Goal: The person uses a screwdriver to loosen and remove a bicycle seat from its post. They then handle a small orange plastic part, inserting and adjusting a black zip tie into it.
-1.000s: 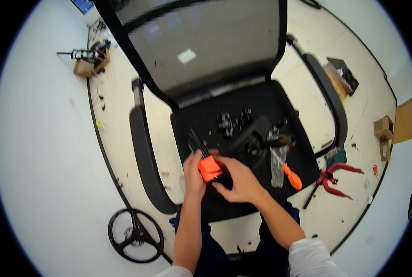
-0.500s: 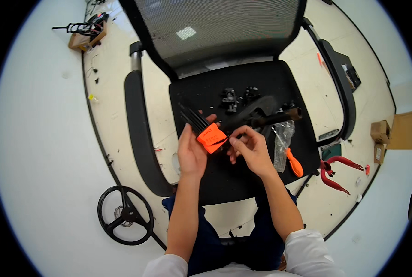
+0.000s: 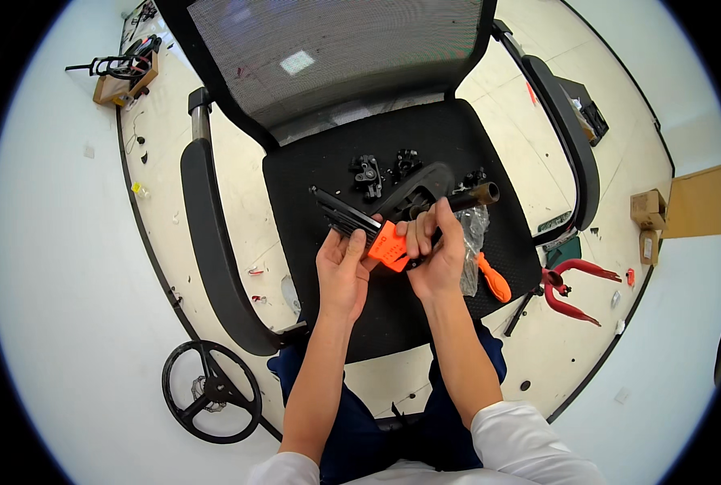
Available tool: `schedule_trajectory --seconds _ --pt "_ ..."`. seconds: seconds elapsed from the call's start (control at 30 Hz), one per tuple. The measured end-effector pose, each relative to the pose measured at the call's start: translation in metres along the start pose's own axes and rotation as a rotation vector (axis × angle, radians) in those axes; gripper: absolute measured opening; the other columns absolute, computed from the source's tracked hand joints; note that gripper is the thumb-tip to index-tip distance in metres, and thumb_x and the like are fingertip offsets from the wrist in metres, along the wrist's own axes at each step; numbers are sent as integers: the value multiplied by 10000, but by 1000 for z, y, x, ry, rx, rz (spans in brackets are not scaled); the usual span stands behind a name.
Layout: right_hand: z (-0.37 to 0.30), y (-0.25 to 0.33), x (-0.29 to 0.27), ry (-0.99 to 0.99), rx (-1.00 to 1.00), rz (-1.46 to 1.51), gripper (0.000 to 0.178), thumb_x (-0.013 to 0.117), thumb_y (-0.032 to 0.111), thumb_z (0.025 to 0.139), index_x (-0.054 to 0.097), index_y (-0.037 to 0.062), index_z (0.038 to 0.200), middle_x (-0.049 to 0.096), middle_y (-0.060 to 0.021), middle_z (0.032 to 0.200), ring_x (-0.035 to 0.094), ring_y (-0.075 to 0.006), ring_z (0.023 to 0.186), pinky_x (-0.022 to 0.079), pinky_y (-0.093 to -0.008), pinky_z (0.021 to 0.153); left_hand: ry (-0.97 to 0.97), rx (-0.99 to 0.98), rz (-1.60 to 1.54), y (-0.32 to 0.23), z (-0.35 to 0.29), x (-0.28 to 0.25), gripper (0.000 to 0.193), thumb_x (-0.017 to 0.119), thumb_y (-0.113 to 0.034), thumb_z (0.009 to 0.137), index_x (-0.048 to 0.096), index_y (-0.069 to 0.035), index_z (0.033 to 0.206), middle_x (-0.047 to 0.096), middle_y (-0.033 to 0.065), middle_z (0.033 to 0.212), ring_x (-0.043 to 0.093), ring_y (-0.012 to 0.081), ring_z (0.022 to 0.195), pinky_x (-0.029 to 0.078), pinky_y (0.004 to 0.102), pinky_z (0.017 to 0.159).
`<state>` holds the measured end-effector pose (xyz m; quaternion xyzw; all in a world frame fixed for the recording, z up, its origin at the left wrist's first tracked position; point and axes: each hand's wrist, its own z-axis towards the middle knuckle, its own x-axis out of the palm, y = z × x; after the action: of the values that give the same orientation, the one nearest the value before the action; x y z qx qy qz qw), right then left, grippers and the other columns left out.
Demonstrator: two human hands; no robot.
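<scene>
A hex key set (image 3: 389,245) in an orange holder is gripped in my left hand (image 3: 341,283), thumb across it, its black keys pointing up and left. My right hand (image 3: 443,263) is closed at the holder's right end, fingers curled against the orange plastic; whether it pinches one of the keys is hidden. Just beyond the hands, on the black chair seat (image 3: 296,174), lies a dark part with a tube (image 3: 475,196). Two black metal clamp-like parts (image 3: 368,176) rest farther back. Right of my right hand are a clear plastic bag (image 3: 472,234) and an orange-handled tool (image 3: 494,279).
Armrests flank the seat, left (image 3: 215,234) and right (image 3: 567,137), with a mesh backrest (image 3: 344,56) beyond. A steering wheel (image 3: 212,392) is at lower left. A red fork (image 3: 571,287) and cardboard boxes (image 3: 648,210) stand right; another box (image 3: 138,77) is far left.
My right hand has closed in on the orange holder, its fingers now curled against it. My left thumb has come over the key set. The whole view has shifted slightly.
</scene>
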<state>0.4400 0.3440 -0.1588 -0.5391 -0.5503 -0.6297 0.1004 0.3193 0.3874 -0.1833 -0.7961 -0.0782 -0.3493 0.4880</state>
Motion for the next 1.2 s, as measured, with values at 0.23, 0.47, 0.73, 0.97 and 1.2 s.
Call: schedule_trajectory --seconds 0.23,0.47,0.73,0.97,1.2 --pt "3 9 11 -139 16 -151 487 606 201 948 368 151 526 305 35 421 245 -85 332 381 -270 487 36 -93 -19 -7 0 -2 327 485 -218 999 508 -9 1249 616 132 1194 583 226 1155 482 400 950" --pt "4 23 13 -102 63 -93 459 566 219 914 334 161 522 292 17 400 222 -100 340 393 -276 543 97 -21 74 -11 -3 0 315 623 -7 883 522 38 1178 623 166 1132 655 234 1022 557 394 905" --pt "2 30 9 218 -263 -683 51 586 -10 828 607 -36 867 629 -82 826 610 -162 764 482 -305 798 96 -81 -21 -11 -6 1 267 626 -40 893 542 34 1136 640 138 1089 659 215 989 559 364 869" --pt "-14 27 24 538 -401 -1308 191 698 -3 718 667 -2 906 662 -110 841 658 -221 705 510 -286 603 -59 -90 -222 -16 -2 -16 181 525 -169 941 545 -34 1061 652 91 1001 648 173 878 525 315 716" --pt "-31 -6 40 533 -487 -1579 213 799 134 731 649 18 829 542 -59 718 578 -174 574 467 -261 516 -208 -103 -130 -18 3 -10 327 591 -412 947 543 -123 801 547 -11 724 543 84 630 415 248 533"
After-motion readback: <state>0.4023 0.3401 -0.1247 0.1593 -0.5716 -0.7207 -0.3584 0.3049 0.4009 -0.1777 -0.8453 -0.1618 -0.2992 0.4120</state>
